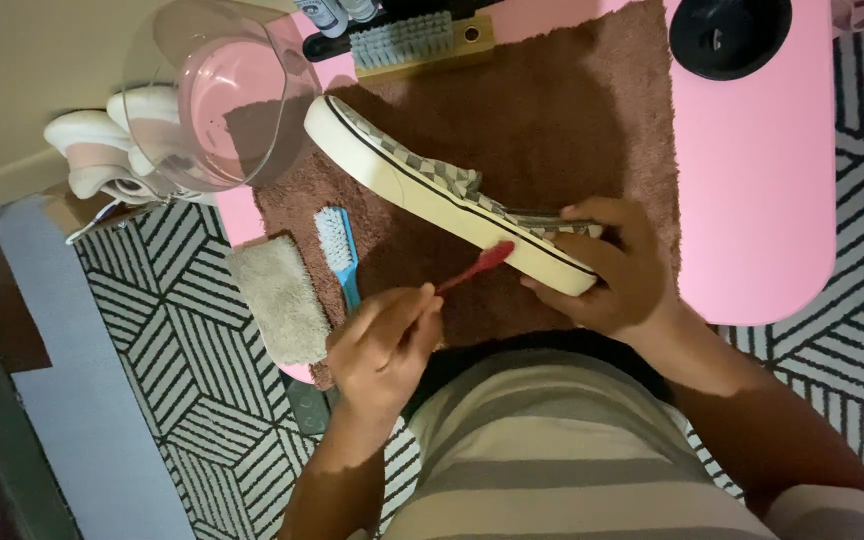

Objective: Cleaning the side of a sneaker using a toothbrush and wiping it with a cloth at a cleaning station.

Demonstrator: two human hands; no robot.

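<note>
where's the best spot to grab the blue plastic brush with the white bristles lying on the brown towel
Probably the bare lower handle of the blue plastic brush, nearest the left hand. It lies lengthwise, bristle head pointing away from the person, grey cloth close on its left. Coming from above, nearer end, fingers avoid the bristles and the cloth.

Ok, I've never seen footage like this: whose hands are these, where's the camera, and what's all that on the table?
There is no machine: a person's two bare hands, filmed by a camera on their own head, looking down. The left hand holds a red brush against the sole of a checkered shoe, which the right hand grips at one end. Below lies a brown mat on a pink table. Also there: a blue brush, a grey cloth, a clear bowl, a wooden brush and a black lid.
</note>
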